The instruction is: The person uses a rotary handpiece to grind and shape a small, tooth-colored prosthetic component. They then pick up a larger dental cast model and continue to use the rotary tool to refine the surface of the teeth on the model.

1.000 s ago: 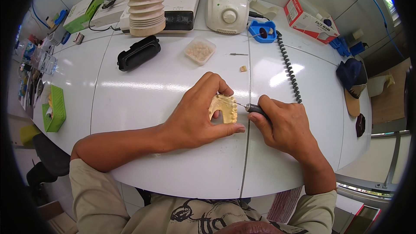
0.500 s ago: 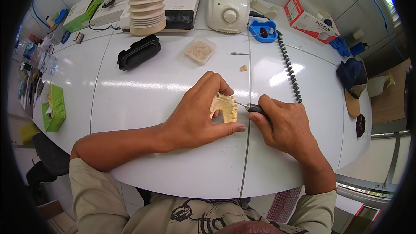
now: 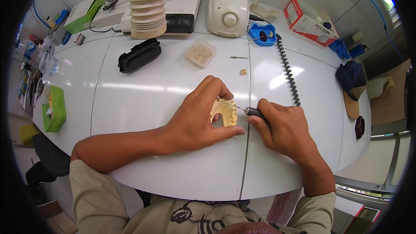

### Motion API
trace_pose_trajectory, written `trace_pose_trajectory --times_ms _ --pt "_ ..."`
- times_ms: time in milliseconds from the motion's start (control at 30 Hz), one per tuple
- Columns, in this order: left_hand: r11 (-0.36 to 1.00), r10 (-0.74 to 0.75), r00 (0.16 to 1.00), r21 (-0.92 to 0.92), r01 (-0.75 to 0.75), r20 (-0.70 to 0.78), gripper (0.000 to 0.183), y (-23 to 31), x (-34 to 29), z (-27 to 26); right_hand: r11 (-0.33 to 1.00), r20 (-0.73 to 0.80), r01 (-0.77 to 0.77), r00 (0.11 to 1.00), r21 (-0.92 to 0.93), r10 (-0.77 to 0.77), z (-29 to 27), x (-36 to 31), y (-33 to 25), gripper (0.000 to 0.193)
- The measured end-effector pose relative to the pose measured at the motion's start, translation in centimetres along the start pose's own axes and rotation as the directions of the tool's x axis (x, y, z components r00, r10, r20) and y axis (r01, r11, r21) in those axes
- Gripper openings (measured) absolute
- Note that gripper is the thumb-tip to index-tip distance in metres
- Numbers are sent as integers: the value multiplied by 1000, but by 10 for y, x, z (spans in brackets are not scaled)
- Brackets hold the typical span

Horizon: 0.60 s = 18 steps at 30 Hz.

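A cream-yellow dental cast [image 3: 225, 109], horseshoe-shaped with a row of teeth along its right side, is gripped in my left hand [image 3: 197, 115] between the thumb below and the fingers above. My right hand [image 3: 284, 123] is closed round a dark rotary handpiece [image 3: 255, 112] like a pen. Its thin metal bur [image 3: 238, 107] points left and reaches the teeth at the cast's upper right; whether it touches them is too small to tell. Beyond my hands lie a small tooth-coloured piece [image 3: 243, 72] and a loose bur [image 3: 239, 57].
Behind stand a clear tub of pale pieces [image 3: 200, 53], a black case [image 3: 139, 55], a ribbed suction hose [image 3: 148, 6] and a white control unit [image 3: 228, 11]. A coiled cord [image 3: 289, 69] runs past a blue tray [image 3: 262, 34]. Left is a green basket [image 3: 54, 109]; right, a cap [image 3: 352, 80].
The whole view has shifted slightly downward. Both hands keep their hold on the cast and the handpiece, and the bur stays at the cast's upper right teeth.
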<state>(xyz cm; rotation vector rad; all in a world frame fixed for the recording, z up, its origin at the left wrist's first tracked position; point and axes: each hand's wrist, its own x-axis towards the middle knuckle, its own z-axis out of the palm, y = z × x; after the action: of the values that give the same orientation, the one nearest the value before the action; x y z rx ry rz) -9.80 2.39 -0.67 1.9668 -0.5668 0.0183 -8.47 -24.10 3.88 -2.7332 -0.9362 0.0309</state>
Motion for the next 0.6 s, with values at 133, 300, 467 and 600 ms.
trace_pose_trajectory --times_ms 133,300,467,600 --pt "1000 -8 1000 -9 8 -2 70 0 0 0 1000 5 -4 1000 9 4 -1 0 0 41" --pt "1000 -14 1000 -22 15 3 70 0 0 0 1000 13 -8 1000 11 8 -2 0 -1 40" --pt "1000 10 1000 -20 -10 -2 69 -2 1 0 1000 -19 -6 1000 11 6 1 0 1 41" --pt "1000 7 1000 1 -7 4 69 -1 0 0 1000 -4 2 1000 10 -1 0 0 1 41"
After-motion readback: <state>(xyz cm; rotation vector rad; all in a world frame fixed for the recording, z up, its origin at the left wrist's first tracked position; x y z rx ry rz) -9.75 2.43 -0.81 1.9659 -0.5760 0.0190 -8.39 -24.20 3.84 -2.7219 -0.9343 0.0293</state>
